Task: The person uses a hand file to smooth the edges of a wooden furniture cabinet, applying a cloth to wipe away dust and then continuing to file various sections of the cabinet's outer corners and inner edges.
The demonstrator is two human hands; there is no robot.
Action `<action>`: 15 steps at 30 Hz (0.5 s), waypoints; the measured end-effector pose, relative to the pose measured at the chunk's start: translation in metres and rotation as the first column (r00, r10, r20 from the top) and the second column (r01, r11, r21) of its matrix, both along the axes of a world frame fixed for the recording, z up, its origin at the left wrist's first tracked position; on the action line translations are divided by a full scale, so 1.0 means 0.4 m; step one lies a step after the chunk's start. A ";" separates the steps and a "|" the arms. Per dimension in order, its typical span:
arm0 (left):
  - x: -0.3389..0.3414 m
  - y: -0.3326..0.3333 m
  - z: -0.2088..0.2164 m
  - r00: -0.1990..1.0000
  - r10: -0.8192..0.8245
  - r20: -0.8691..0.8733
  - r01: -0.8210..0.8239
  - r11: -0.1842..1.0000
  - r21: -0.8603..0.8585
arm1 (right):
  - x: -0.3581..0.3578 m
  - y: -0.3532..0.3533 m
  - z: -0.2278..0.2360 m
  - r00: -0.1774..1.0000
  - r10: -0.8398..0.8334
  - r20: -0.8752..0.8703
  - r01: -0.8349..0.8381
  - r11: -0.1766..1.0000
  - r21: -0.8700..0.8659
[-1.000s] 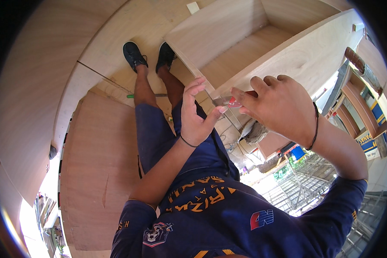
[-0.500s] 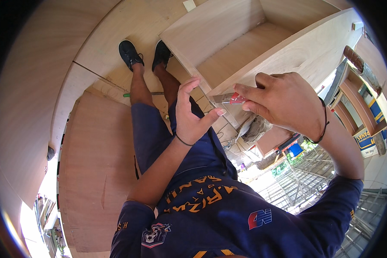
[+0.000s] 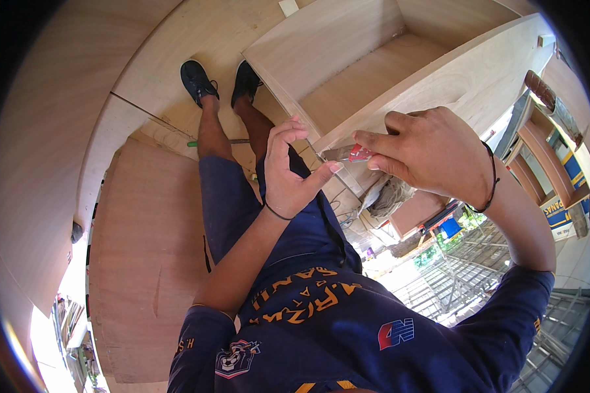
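My right hand (image 3: 432, 154) pinches a small red object (image 3: 359, 152) between thumb and fingers. A narrow pale tip sticks out of it to the left; its exact kind is hard to make out. Opposite it, my left hand (image 3: 292, 167) is held in a C shape, fingers apart from the thumb, with nothing visible in it. The left thumb is close to the narrow tip; whether they touch I cannot tell. Just beyond both hands is the near corner of an open plywood box (image 3: 373, 111), whose edge passes behind the fingers.
A wooden panel (image 3: 147, 262) stands at the left, near my legs. On the floor lies a green-handled tool (image 3: 193, 144) beside my leg. A bundle of pale fibre (image 3: 390, 196) and loose wires are below the box. A saw-like tool with a brown handle (image 3: 539, 89) is at the far right.
My right hand has shifted slightly left and up with the red object, bringing its tip closer to the left thumb. The left hand has barely moved.
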State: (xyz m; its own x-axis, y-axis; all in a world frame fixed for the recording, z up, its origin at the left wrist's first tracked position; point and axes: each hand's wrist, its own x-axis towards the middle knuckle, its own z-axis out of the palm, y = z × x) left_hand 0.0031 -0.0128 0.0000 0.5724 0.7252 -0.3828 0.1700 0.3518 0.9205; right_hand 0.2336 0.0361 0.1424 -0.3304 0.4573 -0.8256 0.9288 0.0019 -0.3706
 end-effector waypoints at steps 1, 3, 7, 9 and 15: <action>0.000 -0.002 -0.001 1.000 0.005 0.002 -0.005 1.000 -0.003 | 0.000 -0.001 -0.001 1.000 0.003 0.002 -0.003 1.000 0.001; 0.000 -0.006 -0.002 1.000 0.016 0.005 -0.016 1.000 -0.008 | 0.000 -0.003 -0.004 1.000 0.009 0.005 -0.009 1.000 0.003; 0.000 -0.004 -0.001 1.000 0.009 0.003 -0.009 1.000 -0.009 | -0.003 0.003 -0.004 1.000 0.029 0.013 -0.028 1.000 -0.013; -0.001 -0.003 -0.001 1.000 0.004 0.003 -0.004 1.000 -0.007 | -0.005 0.001 -0.003 0.999 0.036 0.013 -0.036 0.999 0.014; 0.000 -0.016 -0.001 1.000 0.023 0.014 -0.023 0.999 -0.025 | -0.034 -0.017 0.013 0.989 0.129 0.070 -0.137 0.983 0.125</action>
